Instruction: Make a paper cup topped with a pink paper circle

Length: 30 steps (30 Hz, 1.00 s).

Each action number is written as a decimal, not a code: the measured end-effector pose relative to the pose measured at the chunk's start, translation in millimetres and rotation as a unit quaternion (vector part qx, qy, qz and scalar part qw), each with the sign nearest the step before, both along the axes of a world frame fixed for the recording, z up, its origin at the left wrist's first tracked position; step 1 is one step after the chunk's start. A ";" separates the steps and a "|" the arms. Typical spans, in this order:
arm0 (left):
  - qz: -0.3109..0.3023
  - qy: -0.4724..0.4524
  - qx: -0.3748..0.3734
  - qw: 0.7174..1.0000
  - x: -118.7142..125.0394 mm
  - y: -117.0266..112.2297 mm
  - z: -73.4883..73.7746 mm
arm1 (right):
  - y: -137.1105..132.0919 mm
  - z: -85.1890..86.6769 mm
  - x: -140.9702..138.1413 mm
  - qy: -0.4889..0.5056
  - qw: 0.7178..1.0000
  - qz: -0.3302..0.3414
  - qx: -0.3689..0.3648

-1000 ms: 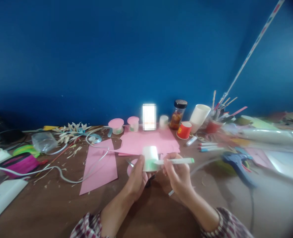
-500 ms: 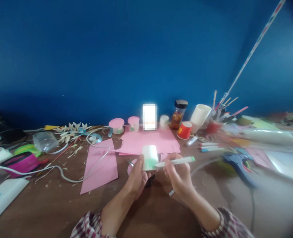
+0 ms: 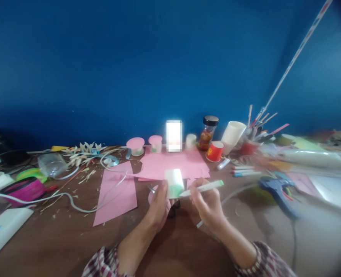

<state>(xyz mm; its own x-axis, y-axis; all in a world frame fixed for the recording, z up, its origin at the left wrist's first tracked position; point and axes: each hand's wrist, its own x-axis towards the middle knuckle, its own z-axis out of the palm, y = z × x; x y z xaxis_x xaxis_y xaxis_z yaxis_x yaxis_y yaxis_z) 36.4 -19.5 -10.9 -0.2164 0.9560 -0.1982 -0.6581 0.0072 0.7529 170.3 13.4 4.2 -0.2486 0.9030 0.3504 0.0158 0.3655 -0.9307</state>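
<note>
My left hand (image 3: 159, 204) is closed around a small white paper cup (image 3: 173, 177), which carries a patch of green near its lower right. A white marker with a green end (image 3: 209, 186) is gripped in the fingers of my right hand (image 3: 206, 204). Its tip meets the cup's lower edge at the green patch. Behind my left fingers lie a pink paper disc (image 3: 151, 197) and dark scissor handles (image 3: 174, 209), both partly hidden. Farther back stand two small cups topped with pink discs, one on the left (image 3: 135, 145) and one beside it (image 3: 155, 143).
Pink sheets (image 3: 173, 163) lie at centre, another pink sheet (image 3: 117, 196) on the left under a white cable. At right are a glue gun (image 3: 278, 192), several markers (image 3: 245, 171), a red cup (image 3: 215, 151) and a lidded jar (image 3: 207, 132). A power strip (image 3: 7, 231) sits left.
The marker tip has shifted slightly down and left along the cup, and its rear end has tilted up a little. The cup is turned slightly in my left hand.
</note>
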 end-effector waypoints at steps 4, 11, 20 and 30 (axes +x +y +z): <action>0.028 -0.004 -0.031 0.999 -0.1 -0.8 6.6 | 1.4 -2.1 1.2 0.005 1.000 -0.016 -0.002; 0.026 0.000 -0.017 1.000 1.3 -0.7 4.5 | 0.0 -6.2 -0.6 0.032 0.999 -0.002 -0.007; 0.000 0.031 0.027 0.999 1.3 -1.3 -6.4 | -2.4 -1.3 -2.5 0.024 0.999 0.022 0.009; -0.009 0.063 0.054 0.997 -0.8 -1.4 -10.3 | -1.5 -0.3 -1.5 0.022 1.000 0.007 0.021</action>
<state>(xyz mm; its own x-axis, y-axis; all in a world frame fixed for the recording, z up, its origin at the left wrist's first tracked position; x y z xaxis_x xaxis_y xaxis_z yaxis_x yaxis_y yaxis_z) 35.6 -20.9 -21.2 -0.2164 0.9741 -0.0660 -0.5595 -0.0683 0.8260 168.8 11.8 3.9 -0.2445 0.8841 0.3983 -0.0301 0.4036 -0.9144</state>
